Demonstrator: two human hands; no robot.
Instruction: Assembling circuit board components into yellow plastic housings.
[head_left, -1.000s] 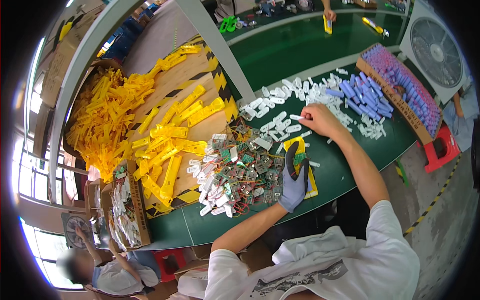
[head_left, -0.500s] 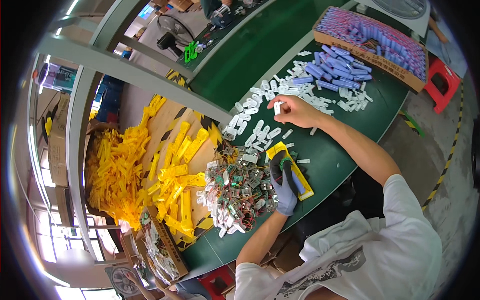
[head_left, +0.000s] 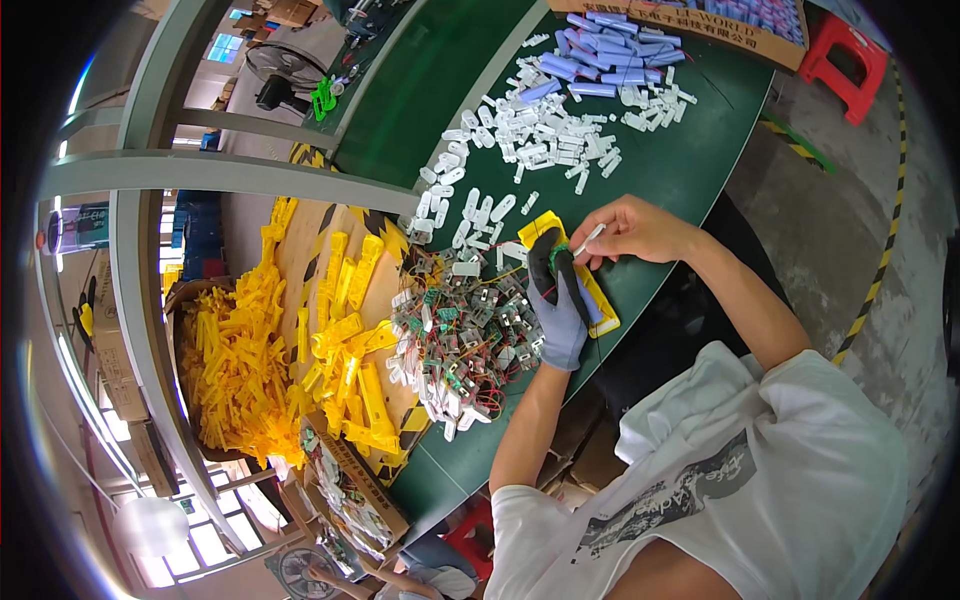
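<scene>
Ungloved, the right hand (head_left: 640, 232) pinched a slim white piece (head_left: 592, 240) between thumb and fingertips, its grip narrow, just above the upper part of a yellow casing (head_left: 601, 300). Gloved in grey with dark fingers, the left hand (head_left: 562, 310) held that casing, thumb and fingers bent over it and close together, with a bit of green circuit board (head_left: 562, 257) showing beside them.

The casing lay on the green table (head_left: 690, 170) close to its near edge, its lower end just beside that edge, so room on that side was tight. To its left, a heap of wired circuit modules (head_left: 470, 330) came right up to the gloved hand. Beyond the casing, white caps (head_left: 480, 215) and small white parts (head_left: 560, 140) spread toward the table's far edge; blue-violet cylinders (head_left: 610, 60) lay farther off, before a carton (head_left: 690, 22) at the far right corner. Widest room was to the right, where a band of green surface ran between the small parts and the near edge.

Long and shallow, the casing was bright yellow with raised rims, lying aslant, a violet strip visible inside it; the gloved hand hid its middle.
</scene>
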